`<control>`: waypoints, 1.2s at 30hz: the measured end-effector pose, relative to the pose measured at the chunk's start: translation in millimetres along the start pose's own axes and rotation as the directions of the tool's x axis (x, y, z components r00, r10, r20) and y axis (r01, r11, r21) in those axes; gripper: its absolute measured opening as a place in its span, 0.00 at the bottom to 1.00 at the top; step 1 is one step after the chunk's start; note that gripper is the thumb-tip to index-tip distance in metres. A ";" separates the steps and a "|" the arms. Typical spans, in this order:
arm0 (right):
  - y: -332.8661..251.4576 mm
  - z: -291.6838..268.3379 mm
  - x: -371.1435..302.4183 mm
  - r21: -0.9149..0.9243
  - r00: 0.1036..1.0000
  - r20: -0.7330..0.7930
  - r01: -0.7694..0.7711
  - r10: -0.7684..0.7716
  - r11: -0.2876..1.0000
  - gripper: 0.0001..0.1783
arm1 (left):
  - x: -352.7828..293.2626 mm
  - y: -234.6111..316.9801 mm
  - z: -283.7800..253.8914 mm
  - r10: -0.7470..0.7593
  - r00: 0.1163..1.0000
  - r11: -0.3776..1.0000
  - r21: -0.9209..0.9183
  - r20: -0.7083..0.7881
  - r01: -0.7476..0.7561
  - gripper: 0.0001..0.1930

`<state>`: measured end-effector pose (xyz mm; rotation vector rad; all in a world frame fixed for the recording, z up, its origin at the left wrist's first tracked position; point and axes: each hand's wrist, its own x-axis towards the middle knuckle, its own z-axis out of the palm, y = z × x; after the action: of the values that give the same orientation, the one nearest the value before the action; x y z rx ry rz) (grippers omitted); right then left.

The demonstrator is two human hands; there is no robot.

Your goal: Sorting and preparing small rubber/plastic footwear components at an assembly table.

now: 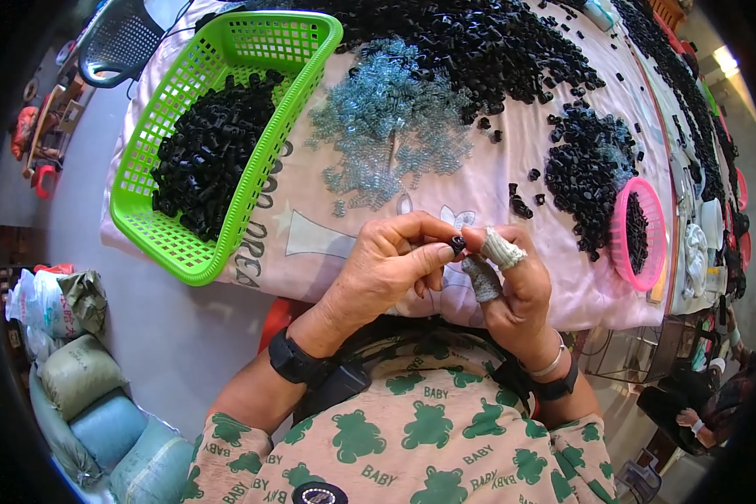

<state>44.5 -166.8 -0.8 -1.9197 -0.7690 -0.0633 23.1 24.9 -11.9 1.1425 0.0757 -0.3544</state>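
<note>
Above the near edge of the cloth-covered table, my left hand (386, 259) pinches a small black plastic part (457, 243) between thumb and forefinger. My right hand (519, 290) meets it from the other side, its fingers bent and closed, with knitted wraps on two of them. Whatever those right fingertips hold is hidden. Beyond my hands lies a heap of small, pale bluish pieces that look like coil springs (378, 126). A large mound of black plastic parts (496, 50) spreads behind it.
At left stands a green basket (269, 181) of black parts. On the right, a pink basket (659, 244) of dark thin pieces sits beside another black pile (580, 181). Stuffed sacks (84, 378) rest on the floor; a person (689, 416) sits at lower right.
</note>
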 end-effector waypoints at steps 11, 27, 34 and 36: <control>4.6 4.7 -3.3 0.102 0.998 -0.008 -0.063 0.064 0.993 0.31 | 0.3 -2.5 2.8 0.023 0.998 1.000 0.014 -0.053 -0.022 0.09; 3.6 -0.3 1.1 -0.110 0.997 0.022 0.078 -0.076 0.991 0.31 | 0.7 -6.2 -0.3 0.027 0.999 0.999 -0.029 -0.046 -0.029 0.08; 10.9 -24.6 4.5 -0.256 0.976 -0.155 -0.191 0.155 0.947 0.16 | 2.2 -12.7 -2.3 0.033 0.997 0.995 -0.091 -0.075 -0.040 0.08; 17.1 -37.3 9.7 -0.356 0.977 -0.189 -0.164 0.101 0.920 0.14 | 2.1 -12.2 -2.7 0.019 0.997 0.997 -0.079 -0.078 -0.025 0.08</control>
<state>72.0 -197.8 6.9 -2.2860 -0.5376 -0.3013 21.6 22.4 -24.2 1.0770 0.1437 -0.2853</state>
